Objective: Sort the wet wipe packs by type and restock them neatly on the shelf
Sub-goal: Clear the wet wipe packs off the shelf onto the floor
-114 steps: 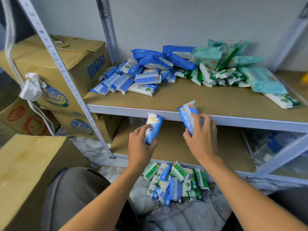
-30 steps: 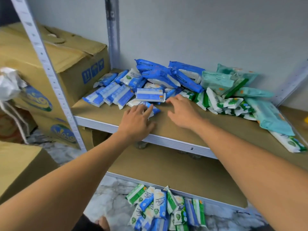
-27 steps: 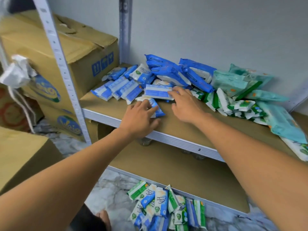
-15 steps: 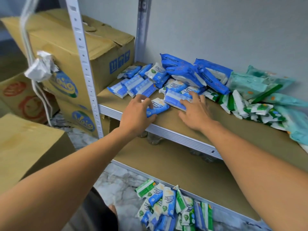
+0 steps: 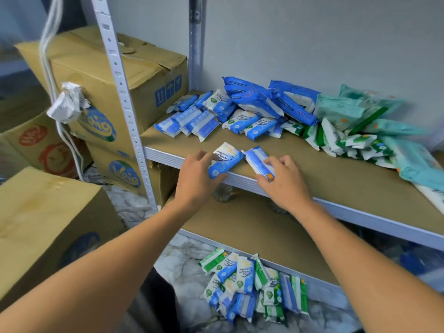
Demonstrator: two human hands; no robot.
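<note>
While both bare arms are reaching over the front lip of the brown board shelf [image 5: 312, 164], the left hand [image 5: 197, 179] is closing its fingers [image 5: 217, 177] round a small blue-and-white antibacterial wipe pack [image 5: 224, 159], and the right hand [image 5: 281, 179] is pinching a slim blue striped wipe pack [image 5: 257, 159] just beside it. Both packs are lying at the shelf's front edge, tilted apart like a V and nearly touching at their upper corners.

Further back on that shelf, a row of blue striped packs [image 5: 189, 121] is sitting at the left, large blue pouches [image 5: 264, 102] are piling up against the grey wall, and a jumble of green-and-white packs [image 5: 341, 143] is crowding into pale teal pouches [image 5: 360, 111] on the right.

Nothing is blocking the hands. A perforated grey steel upright [image 5: 120, 92] is standing to the left, with tan printed cardboard boxes [image 5: 120, 75] stacked behind it and a white cord [image 5: 51, 44] hanging in front. Down on the marbled floor, a heap of mixed blue and green packs [image 5: 249, 289] is lying below the lower shelf.
</note>
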